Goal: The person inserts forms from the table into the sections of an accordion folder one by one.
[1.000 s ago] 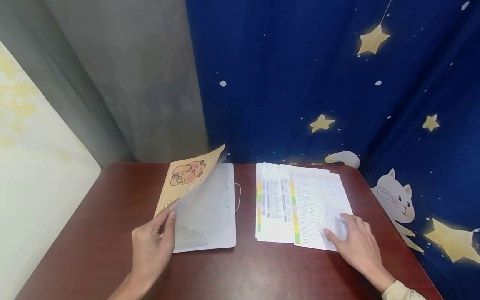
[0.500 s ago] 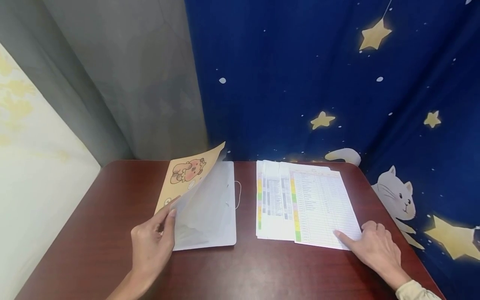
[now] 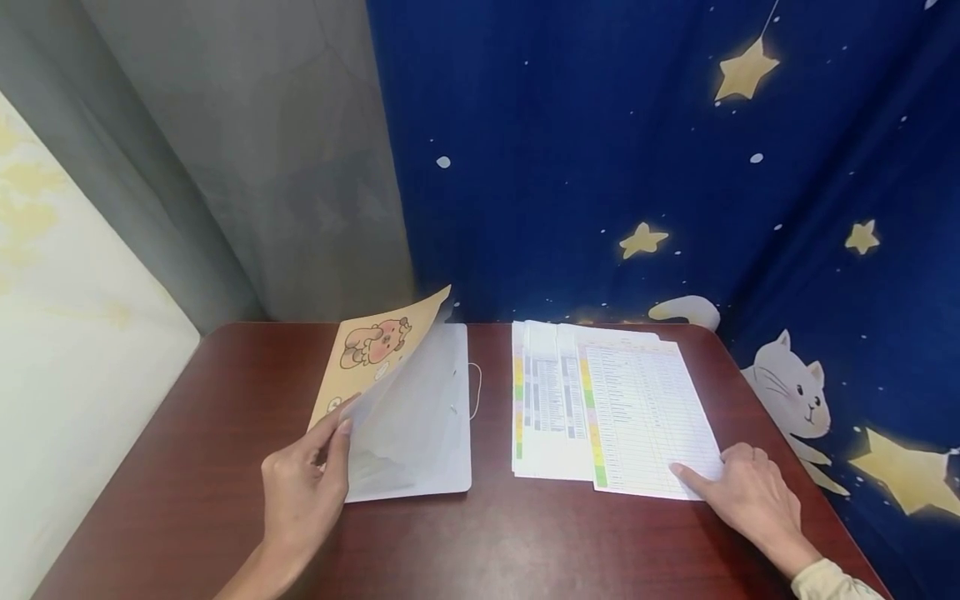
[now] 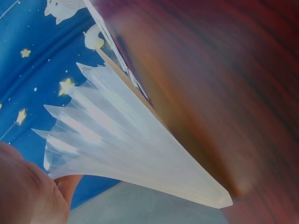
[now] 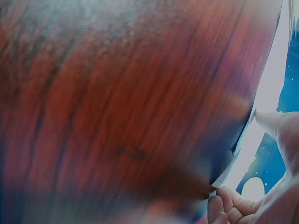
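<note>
While the light beige cover (image 3: pixel 386 337) of a white translucent plastic folder (image 3: pixel 420 442) is being kept lifted at its near corner, this corner is being pinched between the thumb and the bent fingers of the left hand (image 3: pixel 303 483). The folder itself is lying on the left half of a dark reddish-brown wooden table (image 3: pixel 225 450), and a pink cartoon animal is being shown on its cover. In the left wrist view, several pleated clear plastic pockets (image 4: pixel 103 121) are being spread like a fan beside the left hand. A thin white cord loop (image 3: pixel 477 392) is sticking out from the right edge of the folder. On the right half of the table, a white printed paper sheet (image 3: pixel 652 417) with a coloured strip along its left side is resting, somewhat slanted, over a stack of white printed papers (image 3: pixel 551 454). The near right corner of this sheet is being held by the right hand (image 3: pixel 753 500): the thumb is being laid on the paper, well apart from the bent fingers, which are touching the right edge; how far they are reaching beneath cannot be told. Behind the table, a plain grey curtain (image 3: pixel 292 183) and a dark blue curtain (image 3: pixel 540 183) with yellow stars are hanging side by side.
</note>
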The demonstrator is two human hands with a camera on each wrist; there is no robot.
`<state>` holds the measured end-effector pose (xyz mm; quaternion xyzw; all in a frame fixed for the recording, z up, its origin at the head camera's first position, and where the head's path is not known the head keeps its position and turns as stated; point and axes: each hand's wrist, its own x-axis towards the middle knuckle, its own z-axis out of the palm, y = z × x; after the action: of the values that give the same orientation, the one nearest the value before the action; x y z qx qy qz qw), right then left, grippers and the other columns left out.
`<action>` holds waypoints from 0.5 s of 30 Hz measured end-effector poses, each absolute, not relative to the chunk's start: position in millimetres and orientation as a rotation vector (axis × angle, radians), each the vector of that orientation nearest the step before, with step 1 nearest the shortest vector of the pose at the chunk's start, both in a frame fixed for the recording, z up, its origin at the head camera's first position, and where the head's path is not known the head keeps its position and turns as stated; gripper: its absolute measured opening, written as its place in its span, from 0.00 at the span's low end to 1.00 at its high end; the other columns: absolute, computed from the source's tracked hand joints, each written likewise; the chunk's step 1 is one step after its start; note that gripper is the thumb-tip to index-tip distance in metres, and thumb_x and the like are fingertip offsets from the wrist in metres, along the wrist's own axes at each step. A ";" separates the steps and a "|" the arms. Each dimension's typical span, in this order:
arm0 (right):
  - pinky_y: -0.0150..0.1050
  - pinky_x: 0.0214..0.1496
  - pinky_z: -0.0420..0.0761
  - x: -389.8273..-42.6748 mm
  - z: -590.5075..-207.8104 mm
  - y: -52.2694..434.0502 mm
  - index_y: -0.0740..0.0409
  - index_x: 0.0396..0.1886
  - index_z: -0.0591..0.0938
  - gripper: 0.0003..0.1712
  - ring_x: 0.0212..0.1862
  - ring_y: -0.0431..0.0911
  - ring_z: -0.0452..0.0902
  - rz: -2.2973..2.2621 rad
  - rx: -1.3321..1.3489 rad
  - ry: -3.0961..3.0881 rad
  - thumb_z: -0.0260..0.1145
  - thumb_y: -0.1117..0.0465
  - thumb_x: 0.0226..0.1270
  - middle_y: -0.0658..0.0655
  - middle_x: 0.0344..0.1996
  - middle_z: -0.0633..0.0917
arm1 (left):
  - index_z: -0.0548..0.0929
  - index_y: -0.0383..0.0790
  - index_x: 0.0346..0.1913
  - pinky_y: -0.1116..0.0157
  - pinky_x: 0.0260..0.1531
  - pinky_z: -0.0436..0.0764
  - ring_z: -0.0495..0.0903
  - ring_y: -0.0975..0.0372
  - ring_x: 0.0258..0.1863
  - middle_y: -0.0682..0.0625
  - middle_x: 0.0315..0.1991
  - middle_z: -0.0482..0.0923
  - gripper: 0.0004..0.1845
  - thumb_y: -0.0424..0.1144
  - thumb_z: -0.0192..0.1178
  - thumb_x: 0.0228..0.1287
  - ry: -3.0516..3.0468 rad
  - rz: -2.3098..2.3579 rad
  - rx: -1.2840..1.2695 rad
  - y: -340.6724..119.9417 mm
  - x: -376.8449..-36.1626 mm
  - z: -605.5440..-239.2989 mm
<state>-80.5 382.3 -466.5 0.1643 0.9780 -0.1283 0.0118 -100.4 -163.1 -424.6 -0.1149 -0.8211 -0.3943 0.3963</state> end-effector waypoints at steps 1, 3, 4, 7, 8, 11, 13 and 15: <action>0.50 0.28 0.76 -80.1 -466.2 382.8 0.77 0.52 0.79 0.63 0.39 0.60 0.76 -0.402 0.514 3.046 0.69 0.16 0.51 0.74 0.41 0.80 | 0.93 0.41 0.52 0.80 0.23 0.72 0.73 0.81 0.23 0.42 0.43 0.93 0.17 0.24 0.67 0.64 -2.080 -1.000 -0.293 -162.9 -100.8 -424.3; 0.51 0.29 0.77 -78.8 -465.8 383.9 0.77 0.54 0.78 0.64 0.40 0.60 0.76 -0.408 0.519 3.039 0.68 0.16 0.53 0.74 0.42 0.80 | 0.93 0.41 0.53 0.82 0.24 0.73 0.75 0.84 0.27 0.43 0.44 0.93 0.17 0.24 0.67 0.65 -2.080 -1.001 -0.290 -162.5 -101.4 -423.9; 0.51 0.30 0.77 -78.0 -465.5 384.4 0.77 0.55 0.78 0.64 0.40 0.60 0.76 -0.412 0.524 3.034 0.67 0.16 0.54 0.75 0.43 0.80 | 0.93 0.41 0.53 0.82 0.25 0.73 0.77 0.86 0.30 0.43 0.44 0.93 0.17 0.24 0.67 0.65 -2.077 -1.005 -0.288 -162.2 -101.7 -423.9; 0.53 0.32 0.78 -74.7 -464.7 385.4 0.77 0.58 0.76 0.62 0.42 0.60 0.76 -0.418 0.536 3.025 0.68 0.19 0.57 0.75 0.45 0.80 | 0.93 0.42 0.53 0.85 0.31 0.76 0.79 0.89 0.40 0.43 0.46 0.93 0.18 0.23 0.68 0.64 -2.064 -1.023 -0.284 -161.7 -102.2 -424.1; 0.53 0.33 0.78 -73.4 -464.6 385.4 0.77 0.58 0.75 0.61 0.42 0.61 0.76 -0.418 0.541 3.022 0.68 0.20 0.58 0.75 0.46 0.79 | 0.93 0.42 0.54 0.86 0.33 0.76 0.79 0.90 0.41 0.43 0.46 0.93 0.18 0.23 0.68 0.64 -2.054 -1.029 -0.286 -161.5 -102.5 -424.3; 0.56 0.35 0.79 -70.2 -464.3 384.7 0.76 0.60 0.75 0.58 0.43 0.62 0.76 -0.414 0.559 3.010 0.72 0.24 0.58 0.76 0.47 0.79 | 0.93 0.42 0.54 0.87 0.36 0.77 0.80 0.90 0.45 0.42 0.46 0.92 0.19 0.22 0.69 0.62 -2.027 -1.045 -0.288 -161.5 -103.0 -424.8; 0.58 0.36 0.79 -68.6 -464.8 383.7 0.75 0.59 0.75 0.56 0.43 0.61 0.76 -0.409 0.570 3.002 0.73 0.26 0.58 0.76 0.47 0.79 | 0.93 0.42 0.53 0.87 0.36 0.77 0.80 0.90 0.45 0.42 0.47 0.92 0.19 0.22 0.69 0.62 -2.017 -1.047 -0.283 -161.7 -103.2 -425.1; 0.57 0.36 0.79 -67.4 -465.6 383.1 0.74 0.58 0.75 0.55 0.42 0.61 0.77 -0.411 0.583 2.997 0.75 0.27 0.57 0.75 0.46 0.80 | 0.93 0.42 0.53 0.87 0.36 0.76 0.80 0.90 0.43 0.42 0.47 0.92 0.19 0.22 0.69 0.62 -2.030 -1.042 -0.276 -162.4 -103.4 -425.5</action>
<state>-67.4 383.1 -465.6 0.1892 0.9724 -0.1333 0.0303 -103.4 -162.4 -425.5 -0.1096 -0.8059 -0.4135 0.4093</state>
